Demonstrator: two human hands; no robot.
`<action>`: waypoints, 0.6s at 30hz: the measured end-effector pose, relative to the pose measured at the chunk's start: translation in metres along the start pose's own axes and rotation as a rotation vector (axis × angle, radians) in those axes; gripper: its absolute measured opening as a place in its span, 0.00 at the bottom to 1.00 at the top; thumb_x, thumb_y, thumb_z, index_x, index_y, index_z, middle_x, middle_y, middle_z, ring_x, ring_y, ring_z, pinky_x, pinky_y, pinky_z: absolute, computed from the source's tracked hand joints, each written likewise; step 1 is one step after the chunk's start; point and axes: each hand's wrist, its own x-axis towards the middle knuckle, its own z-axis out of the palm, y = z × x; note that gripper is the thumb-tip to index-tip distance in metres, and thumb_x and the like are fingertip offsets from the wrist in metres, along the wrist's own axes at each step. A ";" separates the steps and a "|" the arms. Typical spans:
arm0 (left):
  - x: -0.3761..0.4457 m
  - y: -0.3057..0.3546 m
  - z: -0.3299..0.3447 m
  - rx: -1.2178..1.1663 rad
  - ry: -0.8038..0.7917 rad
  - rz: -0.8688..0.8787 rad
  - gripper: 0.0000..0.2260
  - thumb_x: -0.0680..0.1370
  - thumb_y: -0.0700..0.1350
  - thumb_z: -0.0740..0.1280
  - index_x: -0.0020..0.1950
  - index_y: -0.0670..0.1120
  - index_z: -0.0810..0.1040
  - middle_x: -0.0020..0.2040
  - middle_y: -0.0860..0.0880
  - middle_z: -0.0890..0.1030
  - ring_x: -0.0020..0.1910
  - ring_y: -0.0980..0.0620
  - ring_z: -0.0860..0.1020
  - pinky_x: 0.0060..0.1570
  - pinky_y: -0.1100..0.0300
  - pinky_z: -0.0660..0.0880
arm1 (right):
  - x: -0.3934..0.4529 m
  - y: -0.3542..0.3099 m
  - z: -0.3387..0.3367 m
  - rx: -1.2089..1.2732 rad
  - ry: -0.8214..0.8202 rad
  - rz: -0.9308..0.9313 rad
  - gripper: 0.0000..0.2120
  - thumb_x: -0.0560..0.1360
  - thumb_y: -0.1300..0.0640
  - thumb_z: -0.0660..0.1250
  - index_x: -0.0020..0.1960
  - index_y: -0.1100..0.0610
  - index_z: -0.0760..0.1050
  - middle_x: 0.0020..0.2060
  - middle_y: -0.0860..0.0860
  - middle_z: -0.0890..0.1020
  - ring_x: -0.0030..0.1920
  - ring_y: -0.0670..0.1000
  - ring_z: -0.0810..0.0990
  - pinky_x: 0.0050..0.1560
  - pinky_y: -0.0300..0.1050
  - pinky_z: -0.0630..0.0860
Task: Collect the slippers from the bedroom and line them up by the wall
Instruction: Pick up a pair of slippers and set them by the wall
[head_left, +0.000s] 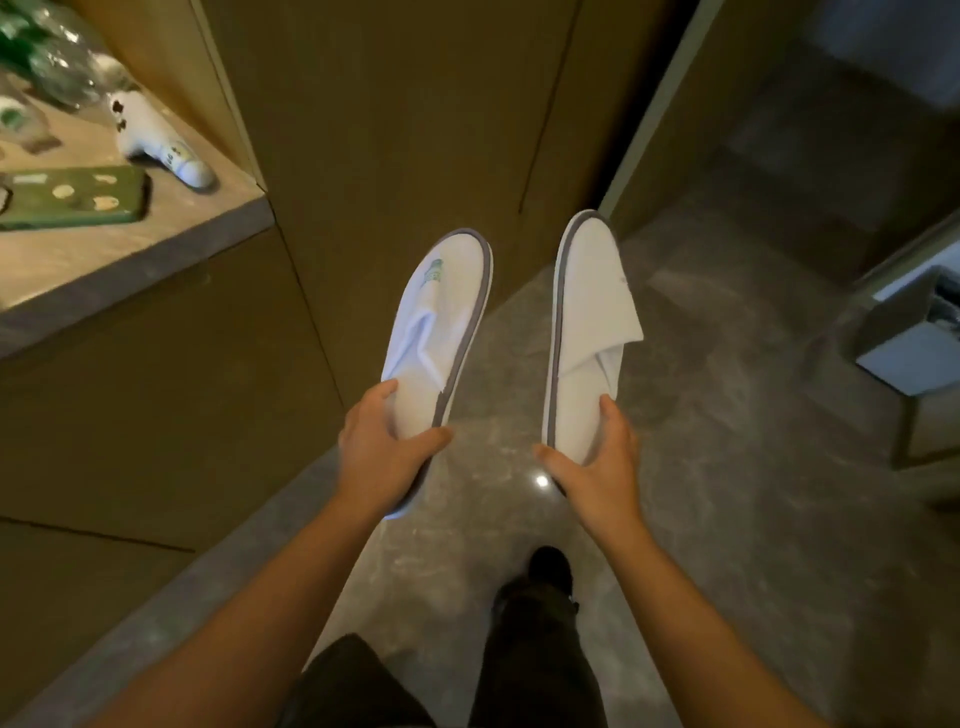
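Observation:
I hold two white slippers with grey edging in the air above a grey marble floor (727, 467). My left hand (382, 452) grips the heel of the left slipper (441, 317), which has a small green logo near its toe. My right hand (597, 467) grips the heel of the right slipper (587, 312), whose upper flap is folded open to the right. Both toes point away from me toward the brown panelled wall (415, 114) ahead. The slippers are a hand's width apart and do not touch.
A stone shelf (130, 244) at upper left carries a green phone case (72, 197), a white hair dryer (156, 140) and plastic bottles (47, 57). A grey bin (914, 332) stands at the right. My dark trouser legs and a black shoe (550, 571) are below.

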 end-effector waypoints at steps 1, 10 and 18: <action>0.010 0.001 0.016 -0.018 0.040 -0.043 0.34 0.64 0.49 0.73 0.66 0.46 0.64 0.66 0.42 0.69 0.62 0.42 0.68 0.61 0.43 0.69 | 0.025 0.006 -0.003 -0.010 -0.059 0.016 0.43 0.63 0.54 0.74 0.70 0.51 0.53 0.69 0.55 0.60 0.68 0.56 0.61 0.66 0.50 0.63; 0.048 -0.020 0.116 -0.052 0.331 -0.464 0.33 0.65 0.47 0.74 0.65 0.46 0.65 0.66 0.41 0.68 0.65 0.42 0.66 0.64 0.47 0.66 | 0.183 0.070 0.013 -0.297 -0.450 -0.121 0.43 0.59 0.52 0.77 0.67 0.54 0.59 0.65 0.57 0.66 0.65 0.58 0.65 0.64 0.54 0.66; 0.117 -0.162 0.209 -0.035 0.316 -0.613 0.32 0.65 0.47 0.73 0.65 0.48 0.64 0.67 0.41 0.67 0.65 0.41 0.65 0.64 0.43 0.66 | 0.269 0.224 0.122 -0.331 -0.473 -0.134 0.40 0.59 0.52 0.77 0.65 0.58 0.63 0.63 0.59 0.69 0.64 0.59 0.67 0.62 0.51 0.64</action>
